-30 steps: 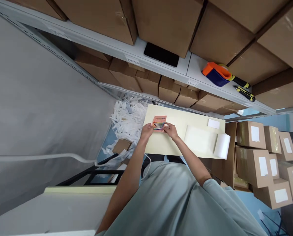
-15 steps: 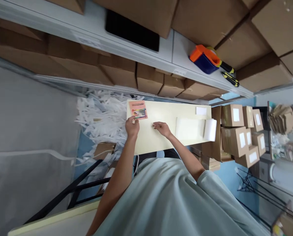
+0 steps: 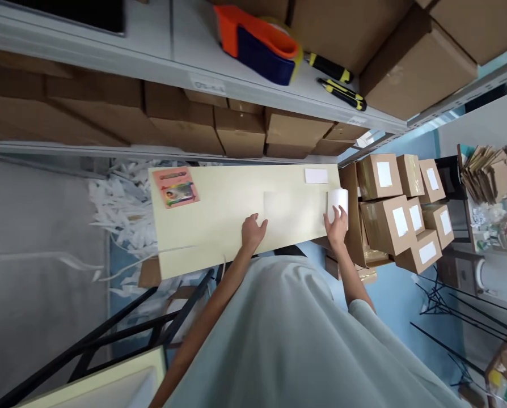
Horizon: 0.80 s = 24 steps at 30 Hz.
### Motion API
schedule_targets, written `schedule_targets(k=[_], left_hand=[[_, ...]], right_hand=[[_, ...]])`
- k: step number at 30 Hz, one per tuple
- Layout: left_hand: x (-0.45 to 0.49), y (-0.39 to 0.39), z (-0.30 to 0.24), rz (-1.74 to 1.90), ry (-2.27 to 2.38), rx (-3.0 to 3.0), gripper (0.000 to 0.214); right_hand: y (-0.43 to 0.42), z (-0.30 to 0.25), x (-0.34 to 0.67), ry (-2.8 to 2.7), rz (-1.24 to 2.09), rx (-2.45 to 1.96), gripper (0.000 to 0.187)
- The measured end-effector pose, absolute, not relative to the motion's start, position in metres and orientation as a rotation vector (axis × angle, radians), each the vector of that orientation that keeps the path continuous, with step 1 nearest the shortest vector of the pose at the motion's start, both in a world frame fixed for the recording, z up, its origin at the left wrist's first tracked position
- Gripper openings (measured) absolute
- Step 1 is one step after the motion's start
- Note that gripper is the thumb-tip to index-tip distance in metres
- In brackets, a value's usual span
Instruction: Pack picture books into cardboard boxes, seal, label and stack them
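My right hand (image 3: pixel 337 226) lies on a white roll (image 3: pixel 337 198) at the right end of the cream tabletop (image 3: pixel 211 226), its thumb on the left side and fingers over the roll. From the roll, an unrolled white sheet (image 3: pixel 296 209) stretches left across the table. By the sheet's left edge is my left hand (image 3: pixel 253 232), thumb and fingers apart, with nothing seen in it. A pink booklet-like item with a colourful picture (image 3: pixel 176 187) lies flat at the table's far left corner. Near the back right lies a small white card (image 3: pixel 316 175).
Above the table runs a shelf (image 3: pixel 185 62) bearing cartons, an orange and blue tape dispenser (image 3: pixel 257 45) and yellow-black utility knives (image 3: pixel 342 93). Labelled cardboard boxes (image 3: pixel 381 221) are stacked on the right. Shredded white paper (image 3: pixel 126 198) is heaped at the left.
Both hands have moved right, leaving the pink item, which stays on the table. My right hand has reached the white roll, my left the sheet's edge. The view has shifted right.
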<state>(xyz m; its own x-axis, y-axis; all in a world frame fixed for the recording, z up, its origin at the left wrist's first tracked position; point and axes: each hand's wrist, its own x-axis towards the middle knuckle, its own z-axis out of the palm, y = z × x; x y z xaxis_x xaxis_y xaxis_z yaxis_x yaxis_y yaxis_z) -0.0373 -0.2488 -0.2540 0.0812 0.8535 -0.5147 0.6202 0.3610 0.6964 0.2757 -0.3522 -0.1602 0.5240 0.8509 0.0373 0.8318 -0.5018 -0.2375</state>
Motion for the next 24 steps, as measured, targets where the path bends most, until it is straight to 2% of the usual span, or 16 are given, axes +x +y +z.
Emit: schedule_targets(k=[2,6,9,16,21,24], left_hand=[[-0.010,-0.251,-0.258,0.331,1.647,1.571,0.053],[0.045,-0.260,-0.269,0.293,1.393,2.020,0.059],[0.075,-0.271,-0.279,0.100,1.214,2.133,0.068],[0.072,-0.287,-0.287,-0.045,1.333,2.136,0.076],[0.050,-0.288,-0.282,-0.076,1.411,2.089,0.078],[0.035,-0.287,-0.283,-0.079,1.480,2.050,0.078]], right_hand=[[-0.355,-0.169,0.306,-1.354,0.068,-2.653,0.071],[-0.354,-0.193,0.341,-1.246,0.253,-2.774,0.093],[-0.355,-0.207,0.351,-1.275,0.351,-2.764,0.093],[-0.362,-0.213,0.364,-1.406,0.433,-2.648,0.093],[-0.350,-0.218,0.364,-1.312,0.496,-2.619,0.116],[-0.339,-0.213,0.349,-1.371,0.554,-2.532,0.116]])
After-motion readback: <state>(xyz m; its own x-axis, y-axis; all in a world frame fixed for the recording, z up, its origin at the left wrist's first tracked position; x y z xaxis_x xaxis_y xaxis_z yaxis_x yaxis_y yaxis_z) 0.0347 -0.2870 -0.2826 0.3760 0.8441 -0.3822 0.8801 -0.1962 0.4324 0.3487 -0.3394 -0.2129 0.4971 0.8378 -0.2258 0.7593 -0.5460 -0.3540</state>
